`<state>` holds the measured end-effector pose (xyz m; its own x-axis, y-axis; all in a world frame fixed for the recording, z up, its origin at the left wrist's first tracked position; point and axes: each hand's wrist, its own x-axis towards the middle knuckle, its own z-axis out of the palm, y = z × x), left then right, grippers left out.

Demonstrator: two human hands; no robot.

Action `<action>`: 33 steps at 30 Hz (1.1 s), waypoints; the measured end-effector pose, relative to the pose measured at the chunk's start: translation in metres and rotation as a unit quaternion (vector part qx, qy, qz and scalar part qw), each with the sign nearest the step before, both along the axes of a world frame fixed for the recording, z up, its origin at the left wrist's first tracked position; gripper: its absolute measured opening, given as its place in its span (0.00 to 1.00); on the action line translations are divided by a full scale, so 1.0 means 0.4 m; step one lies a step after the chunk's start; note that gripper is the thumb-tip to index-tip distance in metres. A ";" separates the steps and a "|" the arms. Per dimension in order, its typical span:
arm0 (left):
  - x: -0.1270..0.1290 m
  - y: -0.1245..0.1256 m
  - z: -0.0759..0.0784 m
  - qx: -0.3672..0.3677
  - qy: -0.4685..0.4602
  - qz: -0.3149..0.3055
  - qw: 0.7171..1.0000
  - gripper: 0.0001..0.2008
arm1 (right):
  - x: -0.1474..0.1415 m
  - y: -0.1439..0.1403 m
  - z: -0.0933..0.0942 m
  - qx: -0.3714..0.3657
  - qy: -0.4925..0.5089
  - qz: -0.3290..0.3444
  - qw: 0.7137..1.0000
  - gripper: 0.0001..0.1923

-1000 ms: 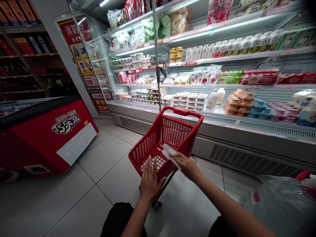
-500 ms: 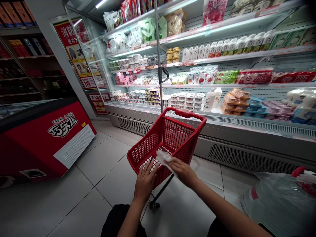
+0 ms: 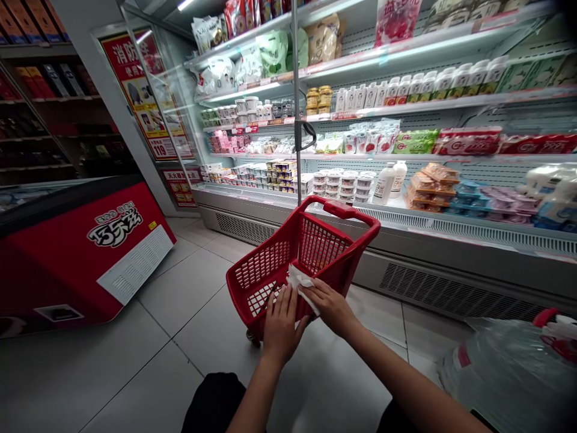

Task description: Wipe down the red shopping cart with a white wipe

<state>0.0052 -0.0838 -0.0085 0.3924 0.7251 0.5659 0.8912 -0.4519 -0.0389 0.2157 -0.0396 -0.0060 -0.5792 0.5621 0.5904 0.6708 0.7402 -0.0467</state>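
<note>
Resting on the near wall of the red perforated plastic shopping basket, our left hand lies flat with its fingers spread; its grip is wide and closes on nothing. Our right hand presses a crumpled white paper wipe against the near rim of the same basket. The grip of the right hand is narrow, with the fingers laid over the wipe and pinning it to the plastic. The two hands lie just beside each other, and the wipe shows between their fingertips.

The basket stands tilted on the pale tiled floor, with its red bar handle at the far rim. A thin metal pole rises behind the basket.

Beyond the basket runs an open refrigerated display case with lit shelves of cartons, cups and bottles. A red chest freezer with white lettering stands to the left. At the lower right edge lies a large clear plastic water jug with a red cap.
</note>
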 end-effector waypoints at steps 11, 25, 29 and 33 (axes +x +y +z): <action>-0.048 -0.005 -0.002 -0.028 -0.065 -0.071 0.995 0.35 | 0.274 0.109 0.089 0.027 0.007 -0.173 0.985 0.32; -0.104 -0.029 -0.025 0.014 -0.103 -0.070 0.992 0.32 | 0.302 0.051 0.142 0.034 -0.010 -0.169 0.985 0.37; -0.100 -0.033 -0.030 0.022 -0.125 -0.055 0.990 0.31 | 0.420 0.061 0.207 0.098 0.020 -0.269 0.958 0.44; -0.092 -0.036 -0.031 0.029 -0.124 -0.052 0.990 0.34 | 0.412 0.058 0.179 0.090 -0.018 -0.265 0.960 0.47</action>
